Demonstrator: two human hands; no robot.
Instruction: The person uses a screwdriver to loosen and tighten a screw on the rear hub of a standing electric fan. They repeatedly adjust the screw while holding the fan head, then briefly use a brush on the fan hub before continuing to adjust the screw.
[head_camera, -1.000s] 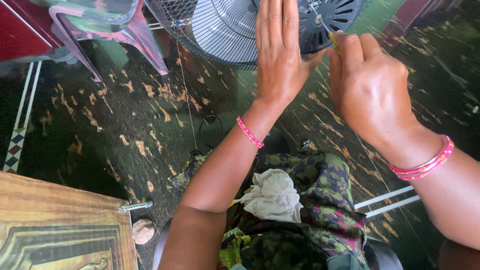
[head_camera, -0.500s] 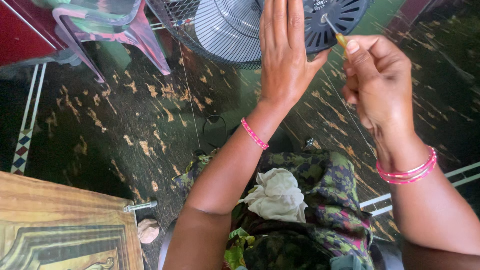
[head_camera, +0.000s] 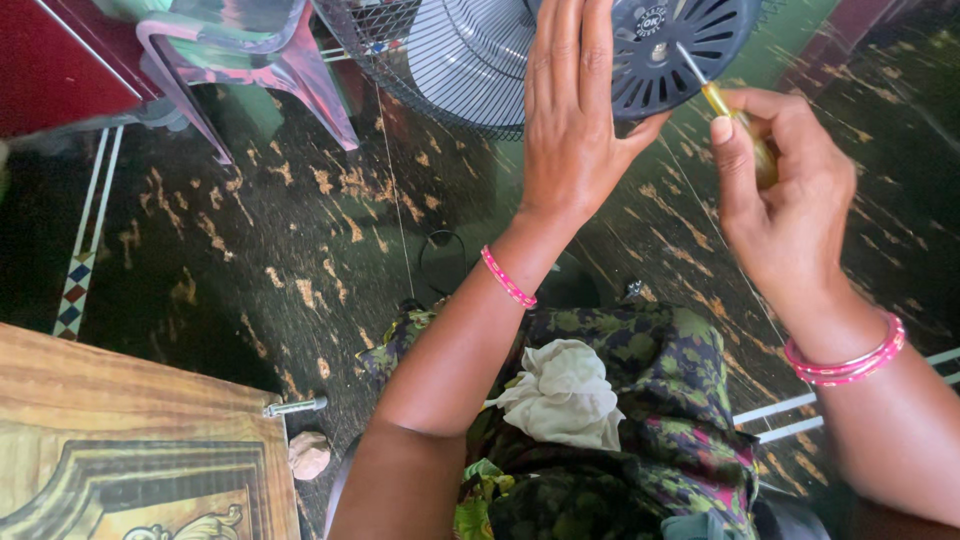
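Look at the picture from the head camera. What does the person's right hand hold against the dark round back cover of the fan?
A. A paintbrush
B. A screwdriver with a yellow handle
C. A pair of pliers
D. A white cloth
B: the right hand grips a screwdriver with a yellow handle, its metal tip on the back cover, while the left hand lies flat against the fan.

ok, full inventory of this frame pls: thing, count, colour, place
fan motor housing: 1, dark blue, vented, top centre
wire fan guard: 1, grey, top, left of housing
screwdriver: 1, yellow handle, tip on housing
plastic chair: 1, pink-purple, top left
wooden panel: 1, brown, bottom left
bolt: 1, silver, floor by panel
white cloth: 1, on lap
bangles: pink, both wrists
left hand: flat against housing
right hand: grips screwdriver
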